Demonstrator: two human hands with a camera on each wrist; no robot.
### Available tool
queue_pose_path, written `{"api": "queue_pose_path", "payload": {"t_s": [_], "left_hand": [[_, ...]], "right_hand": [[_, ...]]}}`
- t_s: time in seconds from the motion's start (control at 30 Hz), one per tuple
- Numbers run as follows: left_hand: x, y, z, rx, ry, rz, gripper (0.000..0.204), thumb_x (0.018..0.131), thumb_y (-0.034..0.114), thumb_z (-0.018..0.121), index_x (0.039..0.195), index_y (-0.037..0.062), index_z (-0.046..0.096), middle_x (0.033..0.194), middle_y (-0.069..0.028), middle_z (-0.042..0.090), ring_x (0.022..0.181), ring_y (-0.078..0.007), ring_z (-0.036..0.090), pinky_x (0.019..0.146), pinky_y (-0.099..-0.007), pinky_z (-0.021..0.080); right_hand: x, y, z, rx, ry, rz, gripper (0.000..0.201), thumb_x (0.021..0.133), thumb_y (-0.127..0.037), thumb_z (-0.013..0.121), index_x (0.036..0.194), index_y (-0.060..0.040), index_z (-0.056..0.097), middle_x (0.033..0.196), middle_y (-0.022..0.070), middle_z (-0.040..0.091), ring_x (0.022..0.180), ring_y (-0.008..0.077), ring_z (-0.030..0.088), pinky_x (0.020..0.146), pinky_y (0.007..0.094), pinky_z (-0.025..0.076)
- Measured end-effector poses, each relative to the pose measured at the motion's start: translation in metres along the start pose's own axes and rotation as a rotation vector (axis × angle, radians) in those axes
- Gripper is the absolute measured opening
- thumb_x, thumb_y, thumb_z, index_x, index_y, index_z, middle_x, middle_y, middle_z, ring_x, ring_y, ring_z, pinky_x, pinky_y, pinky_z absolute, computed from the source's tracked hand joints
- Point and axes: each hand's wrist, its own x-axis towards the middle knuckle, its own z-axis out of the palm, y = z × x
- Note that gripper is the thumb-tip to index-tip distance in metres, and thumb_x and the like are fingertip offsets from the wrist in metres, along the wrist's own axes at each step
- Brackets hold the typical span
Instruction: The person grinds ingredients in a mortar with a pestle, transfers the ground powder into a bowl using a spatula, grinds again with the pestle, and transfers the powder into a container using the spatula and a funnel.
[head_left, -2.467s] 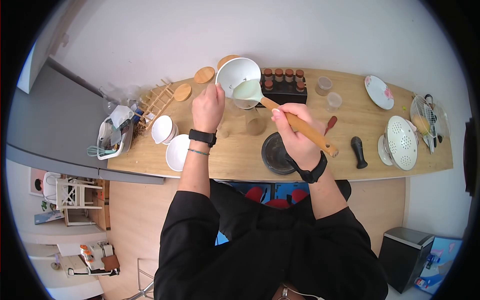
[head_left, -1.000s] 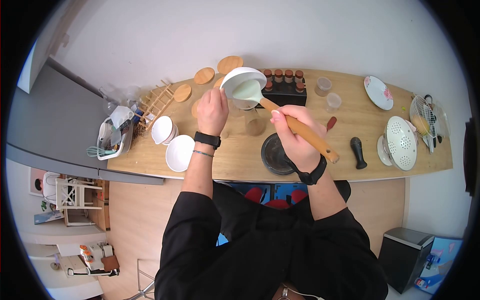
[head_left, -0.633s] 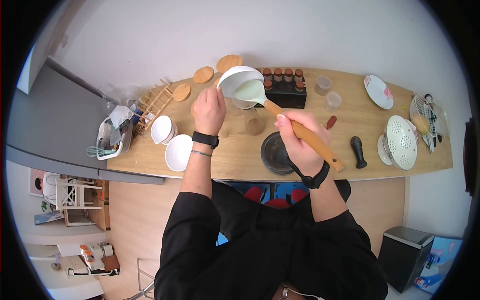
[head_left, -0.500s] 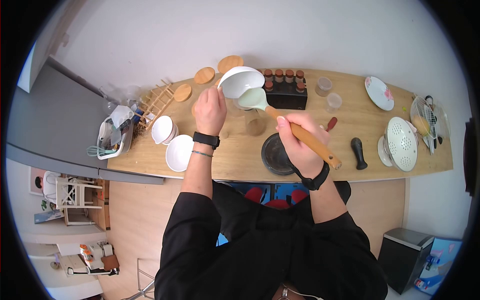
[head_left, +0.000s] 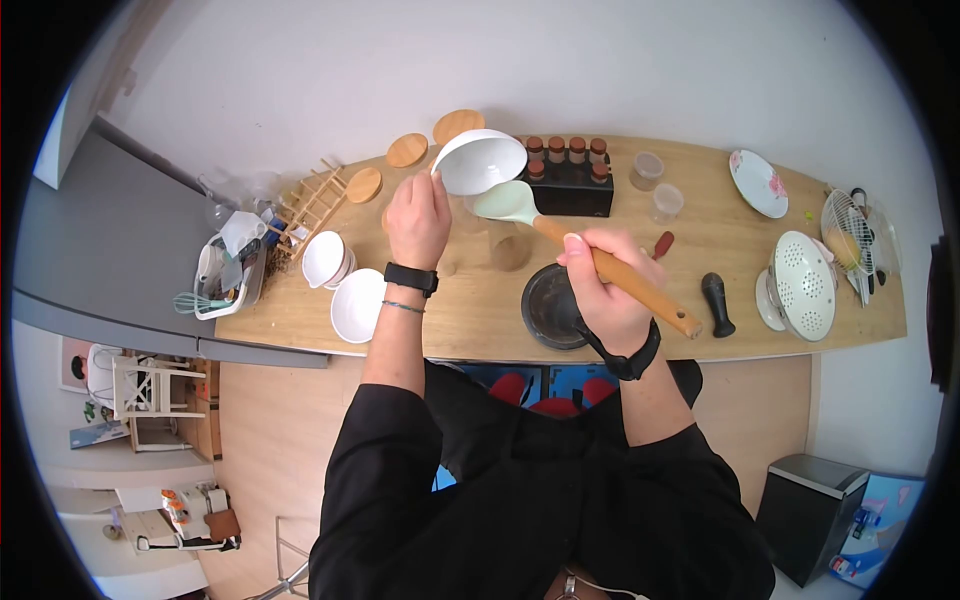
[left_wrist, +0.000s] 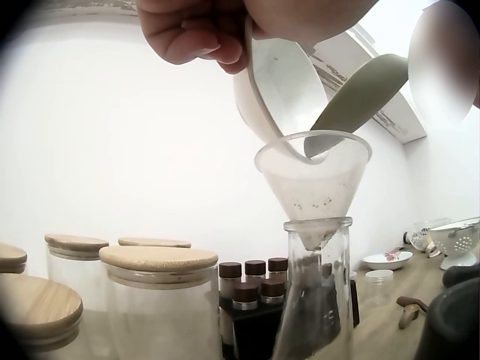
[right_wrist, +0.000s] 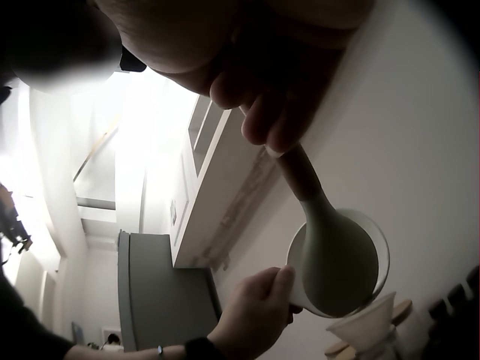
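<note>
My left hand (head_left: 419, 222) pinches the rim of a white bowl (head_left: 482, 163), which is tipped toward me. In the left wrist view the bowl's lip meets the rim of a clear funnel (left_wrist: 315, 180), with small dark specks low inside. The funnel sits in the neck of a glass flask (left_wrist: 319, 289). My right hand (head_left: 612, 290) grips the wooden handle of a large spoon (head_left: 510, 203) with a pale green head. The spoon's head is just below the bowl's opening in the head view, its tip right at the funnel's mouth in the left wrist view.
Behind the funnel stands a black rack (head_left: 570, 190) of brown-capped jars. Wooden-lidded glass jars (left_wrist: 161, 300) are at the left. A dark mortar (head_left: 552, 308), a black pestle (head_left: 717, 305), white bowls (head_left: 358, 305), a colander (head_left: 803, 285) and a flowered plate (head_left: 758, 184) stand around.
The bowl has tipped over further, from showing specks inside to its opening turned down toward the funnel. The spoon has moved out of the bowl, down and to the right.
</note>
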Motion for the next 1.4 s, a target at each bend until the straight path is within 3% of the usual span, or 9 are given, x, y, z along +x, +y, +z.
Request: {"api": "queue_pose_path", "payload": {"t_s": [0.33, 0.47, 0.57, 0.77, 0.97, 1.13, 1.2, 1.3, 1.4], "left_hand": [[-0.001, -0.008, -0.004, 0.052, -0.010, -0.033, 0.019, 0.095, 0.011, 0.061, 0.079, 0.0032, 0.056, 0.063, -0.0115, 0.051, 0.057, -0.0296, 0.053, 0.051, -0.0405, 0.043], [-0.008, -0.013, -0.021, -0.069, -0.001, -0.338, 0.029, 0.099, 0.016, 0.055, 0.074, 0.0014, 0.055, 0.060, -0.0136, 0.054, 0.052, -0.0293, 0.053, 0.052, -0.0383, 0.043], [-0.031, -0.023, -0.042, -0.346, -0.057, -0.768, 0.038, 0.100, 0.022, 0.052, 0.071, -0.0027, 0.056, 0.057, -0.0104, 0.058, 0.051, -0.0173, 0.055, 0.051, -0.0328, 0.043], [-0.135, -0.018, -0.098, -0.395, -0.307, -1.138, 0.041, 0.100, 0.024, 0.050, 0.068, -0.0011, 0.058, 0.055, -0.0051, 0.057, 0.045, -0.0095, 0.050, 0.043, -0.0272, 0.037], [-0.232, -0.015, -0.090, -0.558, -0.348, -1.447, 0.036, 0.100, 0.027, 0.051, 0.076, 0.0016, 0.060, 0.061, -0.0044, 0.058, 0.045, -0.0090, 0.049, 0.041, -0.0240, 0.038], [-0.250, -0.026, -0.057, -0.696, -0.268, -1.589, 0.032, 0.100, 0.026, 0.050, 0.090, -0.0020, 0.062, 0.071, -0.0084, 0.065, 0.055, -0.0136, 0.057, 0.051, -0.0274, 0.048], [-0.249, -0.023, -0.050, -0.724, -0.242, -1.619, 0.032, 0.100, 0.026, 0.050, 0.096, -0.0032, 0.061, 0.075, -0.0102, 0.066, 0.058, -0.0161, 0.060, 0.055, -0.0288, 0.051], [-0.245, -0.011, -0.048, -0.772, -0.141, -1.655, 0.035, 0.101, 0.029, 0.050, 0.098, -0.0046, 0.061, 0.074, -0.0112, 0.066, 0.058, -0.0179, 0.060, 0.055, -0.0296, 0.051], [-0.234, -0.001, -0.058, -0.749, -0.184, -1.633, 0.037, 0.101, 0.031, 0.051, 0.093, -0.0032, 0.062, 0.070, -0.0077, 0.063, 0.055, -0.0150, 0.057, 0.051, -0.0272, 0.047]], "right_hand": [[0.000, -0.004, -0.009, -0.035, 0.013, 0.003, 0.005, 0.085, -0.004, 0.073, 0.085, -0.0028, 0.068, 0.073, 0.0078, 0.068, 0.058, 0.0156, 0.064, 0.054, 0.0268, 0.050], [-0.007, -0.004, -0.033, 0.234, 0.109, 0.229, 0.007, 0.090, -0.005, 0.068, 0.092, 0.0014, 0.066, 0.078, 0.0077, 0.070, 0.066, 0.0109, 0.066, 0.062, 0.0245, 0.052], [-0.015, 0.002, -0.061, 0.380, 0.193, 0.311, 0.009, 0.091, -0.004, 0.066, 0.097, 0.0029, 0.066, 0.083, 0.0097, 0.071, 0.071, 0.0130, 0.067, 0.068, 0.0251, 0.054], [-0.048, 0.034, -0.111, 0.158, -0.073, 0.394, 0.019, 0.094, -0.004, 0.059, 0.110, 0.0050, 0.064, 0.096, 0.0176, 0.071, 0.089, 0.0206, 0.070, 0.080, 0.0286, 0.054], [-0.076, 0.052, -0.100, 0.715, -0.192, 0.544, 0.030, 0.099, -0.019, 0.049, 0.113, 0.0056, 0.058, 0.122, 0.0304, 0.061, 0.106, 0.0365, 0.067, 0.088, 0.0414, 0.055], [-0.082, 0.031, -0.072, 0.664, -0.229, 0.989, 0.018, 0.097, -0.008, 0.049, 0.114, -0.0007, 0.048, 0.125, 0.0278, 0.058, 0.103, 0.0314, 0.069, 0.079, 0.0406, 0.061], [-0.091, 0.025, -0.063, 0.659, -0.197, 1.021, 0.017, 0.098, -0.005, 0.046, 0.114, -0.0028, 0.046, 0.125, 0.0257, 0.057, 0.089, 0.0291, 0.072, 0.064, 0.0356, 0.063], [-0.098, 0.014, -0.052, 0.673, -0.082, 1.107, 0.030, 0.099, -0.001, 0.039, 0.129, -0.0053, 0.037, 0.125, 0.0227, 0.055, 0.053, 0.0185, 0.063, 0.037, 0.0262, 0.051], [-0.098, 0.009, -0.048, 0.625, -0.114, 1.020, 0.040, 0.102, -0.004, 0.039, 0.141, -0.0081, 0.033, 0.121, 0.0208, 0.059, 0.045, 0.0080, 0.050, 0.032, 0.0205, 0.039]]}}
